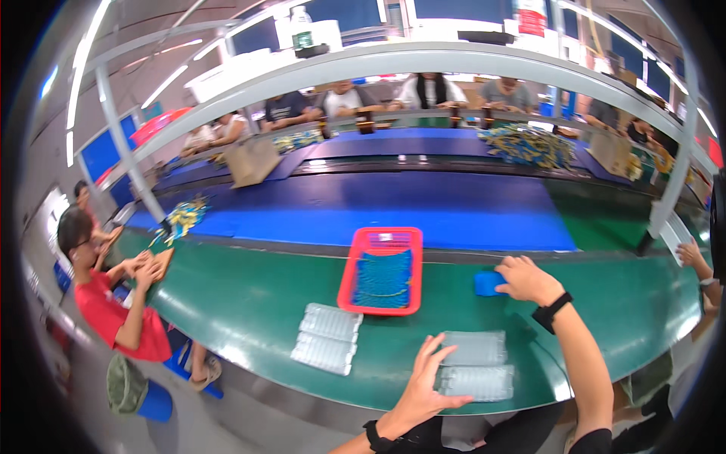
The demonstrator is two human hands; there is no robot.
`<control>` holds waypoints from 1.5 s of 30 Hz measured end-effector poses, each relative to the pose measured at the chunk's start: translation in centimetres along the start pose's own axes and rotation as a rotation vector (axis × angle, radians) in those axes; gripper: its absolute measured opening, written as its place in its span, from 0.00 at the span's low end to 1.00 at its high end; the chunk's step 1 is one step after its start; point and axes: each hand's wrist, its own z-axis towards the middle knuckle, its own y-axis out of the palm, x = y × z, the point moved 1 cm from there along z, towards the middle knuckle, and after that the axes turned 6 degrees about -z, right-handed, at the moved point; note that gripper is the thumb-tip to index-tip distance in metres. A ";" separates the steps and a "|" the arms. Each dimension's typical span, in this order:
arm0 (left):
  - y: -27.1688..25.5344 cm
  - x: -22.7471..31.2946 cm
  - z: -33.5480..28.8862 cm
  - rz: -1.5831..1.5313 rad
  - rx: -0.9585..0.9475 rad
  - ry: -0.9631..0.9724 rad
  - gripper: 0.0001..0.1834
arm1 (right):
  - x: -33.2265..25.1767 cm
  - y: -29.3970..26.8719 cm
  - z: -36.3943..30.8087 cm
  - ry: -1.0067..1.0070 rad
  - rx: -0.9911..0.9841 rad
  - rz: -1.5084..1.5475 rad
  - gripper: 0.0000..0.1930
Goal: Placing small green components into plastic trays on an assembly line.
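Head view: a glossy green worktable (249, 303) curves across, its near edge by the person's lap.
Left hand (427, 382): thumb and fingers spread wide at the left side of a ribbed, clear plastic tray (475, 348) of two panels, close to the table's near edge; contact seems likely.
Right hand (527, 280): fingers curled at the right side of a small, bright blue, blocky piece (488, 284), nearer the far edge; cannot tell whether it is gripped.
Red plastic basket (376, 310): by the far edge, left of the blue piece, holding blue-green strands (382, 280).
Second clear tray (329, 338): between basket and near edge, leftward.
Step in hand: apparently handling blue piece and tray, one hand each.
Next move: likely calls for a sure pinch right, a light touch left.
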 end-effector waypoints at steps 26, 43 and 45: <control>4.5 -8.1 25.0 0.481 -0.648 -0.031 0.41 | 0.5 0.7 2.0 0.300 -0.255 0.130 0.43; 3.0 -4.7 23.0 0.493 -0.578 0.114 0.13 | -1.8 0.8 -4.6 0.281 0.375 0.385 0.17; 3.1 -4.7 22.4 0.548 -0.552 0.102 0.16 | -1.9 0.9 -5.1 0.266 0.422 0.701 0.17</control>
